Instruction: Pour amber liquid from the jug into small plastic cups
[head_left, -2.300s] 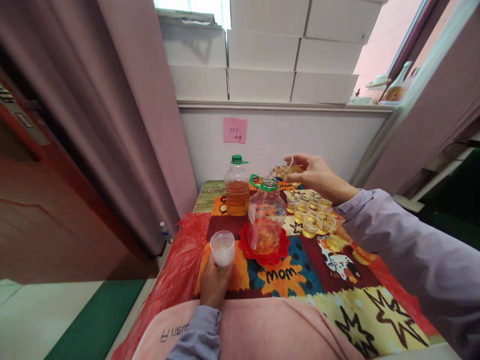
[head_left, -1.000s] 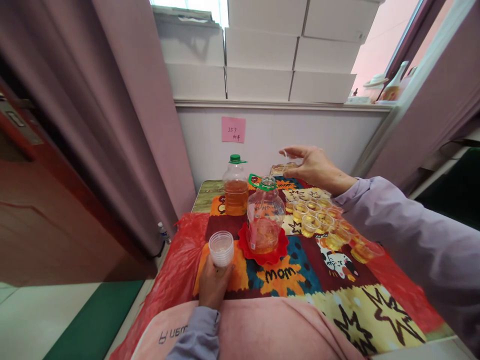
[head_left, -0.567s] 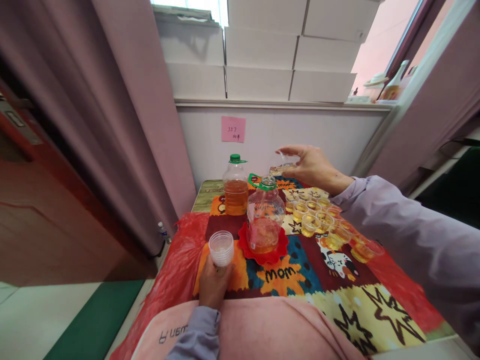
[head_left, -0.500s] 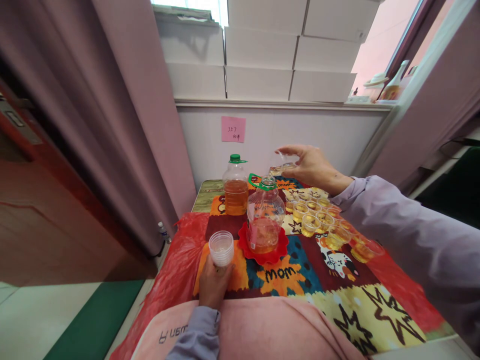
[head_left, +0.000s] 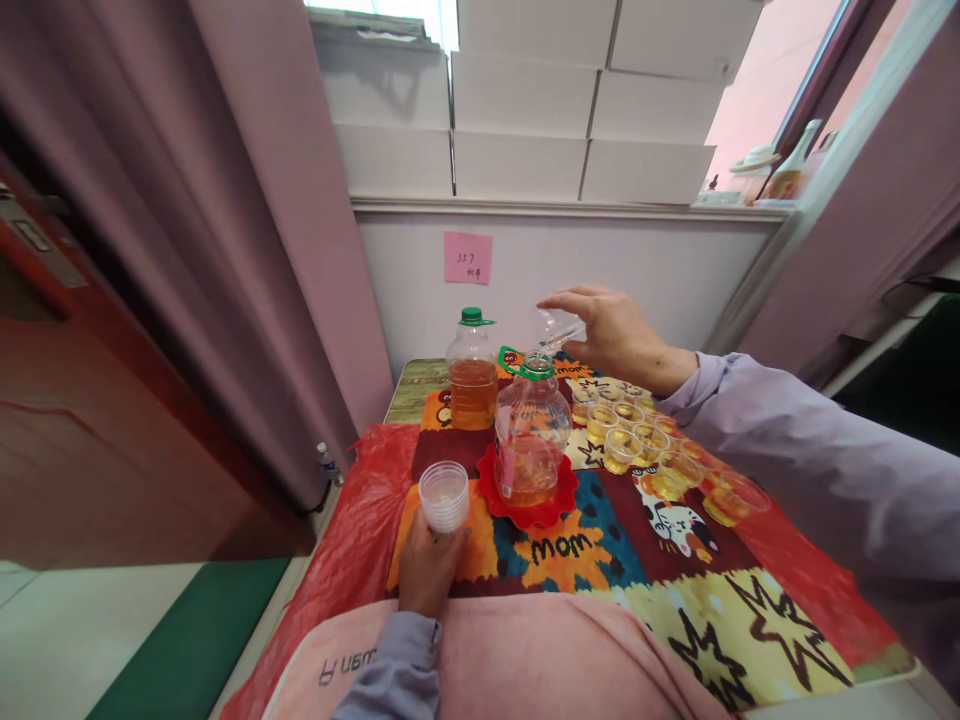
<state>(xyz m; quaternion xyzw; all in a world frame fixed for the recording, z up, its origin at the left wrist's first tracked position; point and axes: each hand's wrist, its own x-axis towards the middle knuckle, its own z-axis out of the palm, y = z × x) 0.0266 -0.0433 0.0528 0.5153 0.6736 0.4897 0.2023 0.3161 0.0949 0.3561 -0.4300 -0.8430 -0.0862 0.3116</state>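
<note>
Right hand [head_left: 619, 335] is holding a clear cup [head_left: 553, 327] tilted at the mouth of the uncapped jug [head_left: 531, 450], grip partly closed around it; cannot tell whether cup and jug are touching. Jug is standing in a red scalloped dish [head_left: 534, 517] on the bench [head_left: 420, 377], and the left hand [head_left: 430, 567] is holding a stack of cups [head_left: 444, 497] snugly in its grip, to the dish's left. Capped jug [head_left: 472, 395] is standing behind, filled cups [head_left: 622, 452] clustering at right.

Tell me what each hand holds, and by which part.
Left hand: stacked clear cups, by their lower sides. Right hand: a tilted cup, by its sides.
</note>
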